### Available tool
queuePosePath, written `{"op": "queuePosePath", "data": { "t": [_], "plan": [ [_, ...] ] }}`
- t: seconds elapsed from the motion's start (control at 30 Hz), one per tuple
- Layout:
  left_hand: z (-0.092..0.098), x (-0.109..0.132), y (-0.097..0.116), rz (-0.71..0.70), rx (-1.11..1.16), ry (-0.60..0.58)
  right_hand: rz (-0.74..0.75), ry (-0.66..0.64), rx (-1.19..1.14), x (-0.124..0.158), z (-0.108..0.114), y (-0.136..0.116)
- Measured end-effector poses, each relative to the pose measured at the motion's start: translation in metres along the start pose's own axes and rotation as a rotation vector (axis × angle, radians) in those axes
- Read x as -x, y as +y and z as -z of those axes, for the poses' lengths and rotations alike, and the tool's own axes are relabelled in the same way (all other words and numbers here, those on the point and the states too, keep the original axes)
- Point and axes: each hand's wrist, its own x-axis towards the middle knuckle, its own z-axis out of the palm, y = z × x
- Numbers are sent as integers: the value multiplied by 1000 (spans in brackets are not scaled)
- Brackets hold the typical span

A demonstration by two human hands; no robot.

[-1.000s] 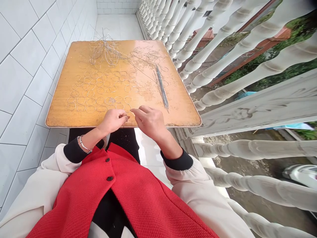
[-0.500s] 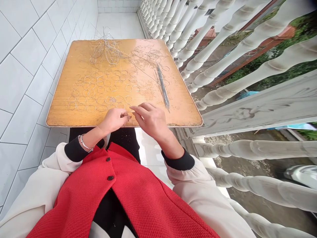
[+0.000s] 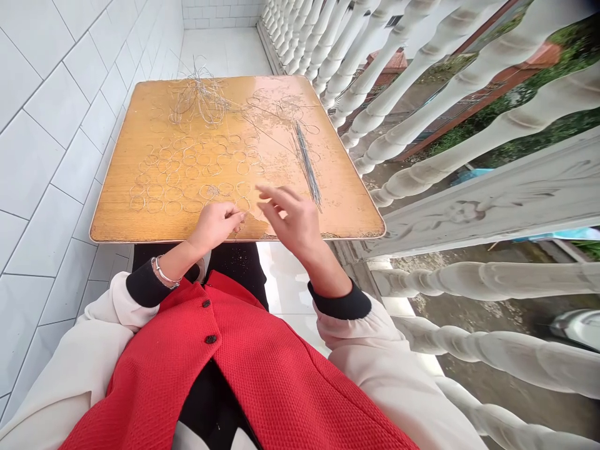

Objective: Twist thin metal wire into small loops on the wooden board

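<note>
The thin wire (image 3: 242, 217) pinched at the fingertips of my left hand (image 3: 214, 226) is pale grey and very fine. Its shape is hard to make out against the wood. It sits in the lower middle of the frame, just above the near edge of the counter (image 3: 117, 219). Just beyond it, the wire rings (image 3: 187, 175) lie flat in loose rows across the left centre of the frame, small, round and silvery, many touching.

wire rings (image 3: 187, 172) central, straight wires (image 3: 307, 164) right, near table corner (image 3: 349, 215) apparently open
</note>
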Motion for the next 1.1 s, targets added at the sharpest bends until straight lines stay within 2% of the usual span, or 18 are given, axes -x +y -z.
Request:
{"op": "queuePosePath", "data": {
  "t": [0.07, 0.17, 0.27, 0.37, 0.47, 0.67, 0.8, 0.93, 1.1],
  "plan": [
    [0, -1, 0, 26, 98, 9, -183, 71, -172, 3, 0, 0],
    [-3, -3, 0, 57, 202, -3, -366, 63, -378, 8, -3, -2],
    [-6, -5, 0, 73, 217, -17, -460, 32, -496, 9, -7, -4],
    [-8, -6, 2, 76, 231, -25, -497, 63, -506, 9, -11, -4],
    [-10, -6, 4, 85, 245, -29, -460, 104, -370, 9, -14, -1],
    [-16, -6, 0, 24, 143, -8, -188, 139, 114, 9, -12, -1],
    [-18, -7, -4, -38, 90, 11, -80, 116, 331, 6, -14, -2],
    [-19, -6, -5, -59, 122, 13, -23, 148, 423, 5, -19, 2],
    [-20, -6, -7, -21, 199, -22, 2, 171, 410, 6, -21, 7]
  ]
}}
